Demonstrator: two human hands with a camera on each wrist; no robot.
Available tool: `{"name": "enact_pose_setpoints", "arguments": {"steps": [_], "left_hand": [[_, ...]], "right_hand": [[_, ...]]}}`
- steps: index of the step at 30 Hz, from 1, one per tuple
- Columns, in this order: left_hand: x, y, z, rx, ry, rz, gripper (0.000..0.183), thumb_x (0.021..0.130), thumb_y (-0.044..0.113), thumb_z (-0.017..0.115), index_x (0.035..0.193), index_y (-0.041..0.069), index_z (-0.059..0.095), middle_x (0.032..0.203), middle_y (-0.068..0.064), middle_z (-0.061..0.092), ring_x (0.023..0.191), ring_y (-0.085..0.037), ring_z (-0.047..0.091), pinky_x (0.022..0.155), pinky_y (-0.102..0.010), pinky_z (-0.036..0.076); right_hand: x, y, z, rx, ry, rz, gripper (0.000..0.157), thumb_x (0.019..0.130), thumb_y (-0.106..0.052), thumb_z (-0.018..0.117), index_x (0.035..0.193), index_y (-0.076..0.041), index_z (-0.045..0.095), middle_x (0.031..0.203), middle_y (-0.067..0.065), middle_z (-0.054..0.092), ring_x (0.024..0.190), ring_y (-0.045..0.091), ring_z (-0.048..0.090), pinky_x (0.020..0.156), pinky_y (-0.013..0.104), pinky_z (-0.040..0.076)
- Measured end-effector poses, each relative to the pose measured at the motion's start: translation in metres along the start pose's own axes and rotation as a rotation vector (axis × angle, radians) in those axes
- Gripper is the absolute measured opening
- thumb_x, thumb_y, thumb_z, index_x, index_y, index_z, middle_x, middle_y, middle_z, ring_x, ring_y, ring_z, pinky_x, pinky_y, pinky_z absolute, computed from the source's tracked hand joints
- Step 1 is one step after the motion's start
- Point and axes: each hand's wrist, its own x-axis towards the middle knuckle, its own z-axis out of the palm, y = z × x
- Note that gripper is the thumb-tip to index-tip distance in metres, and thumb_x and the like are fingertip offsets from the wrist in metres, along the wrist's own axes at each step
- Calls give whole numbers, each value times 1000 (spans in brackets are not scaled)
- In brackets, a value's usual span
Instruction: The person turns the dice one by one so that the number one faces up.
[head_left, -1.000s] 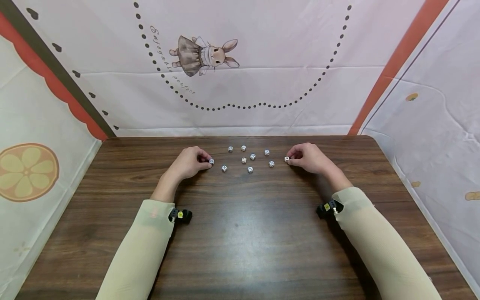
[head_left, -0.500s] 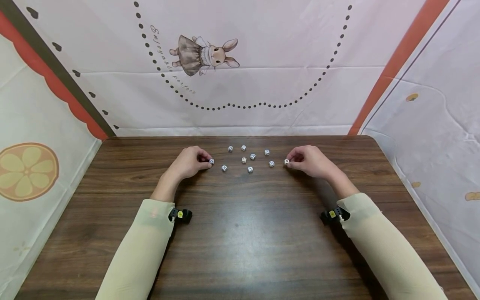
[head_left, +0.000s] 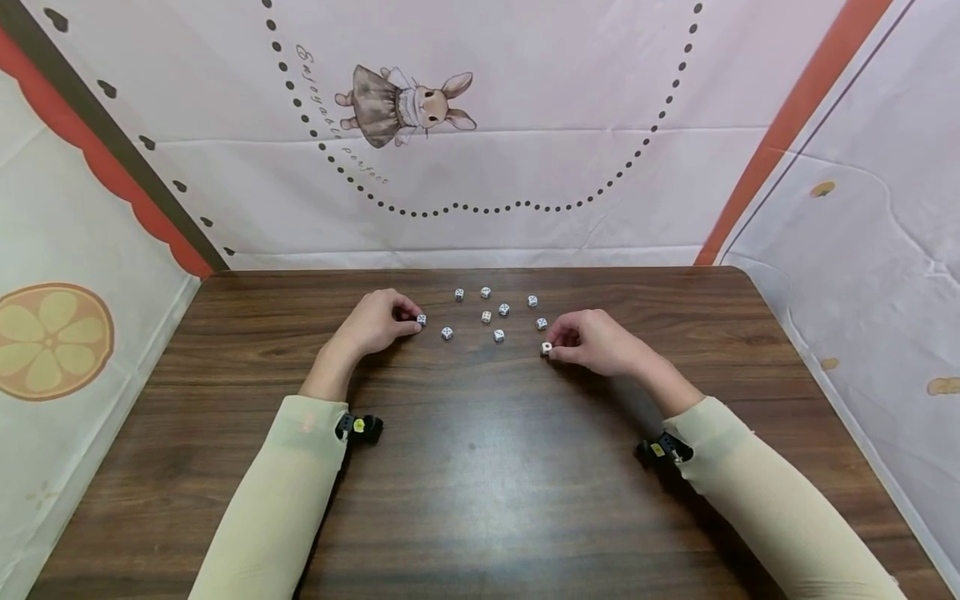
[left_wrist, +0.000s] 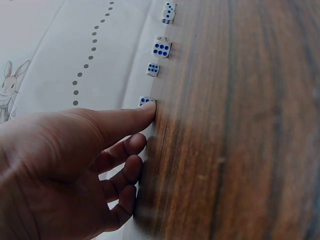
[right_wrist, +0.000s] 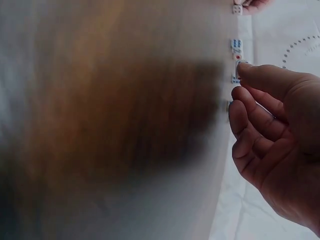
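At the left end of a loose group of white dice, my left hand [head_left: 378, 322] pinches a die [head_left: 422, 320] between thumb and fingers. In the left wrist view the thumb partly covers that die [left_wrist: 146, 101]. Right of the group, my right hand [head_left: 600, 342] pinches another die [head_left: 547, 349] that shows one large pip on top. It is just nearer to me than a die [head_left: 542, 324] with several pips. From the right wrist view, the thumb hides much of the held die. Whether it touches the table, I cannot tell.
Several other dice lie between the hands, among them a near die [head_left: 498, 336], a die by the left hand [head_left: 447, 333] and a far die [head_left: 486, 292]. The brown wooden table [head_left: 465, 500] ends at a printed cloth [head_left: 562, 167] behind the dice.
My right hand has brought its die to the left and nearer to me, from the right edge of the group. My left hand stays with its die in place.
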Motion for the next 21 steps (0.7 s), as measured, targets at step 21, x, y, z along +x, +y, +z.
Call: {"name": "enact_pose_setpoints", "arguments": {"steps": [21], "left_hand": [[-1,0,0,15,-3,5,15,98,16,80,110,8,80,104,-7,69,97,-25,60,88,-42,47]], "right_hand": [[7,-9,14,-25,-57,-36,11,91,-14,85,94,-13,75,80,-8,67,76,11,61,73,34,50]]}}
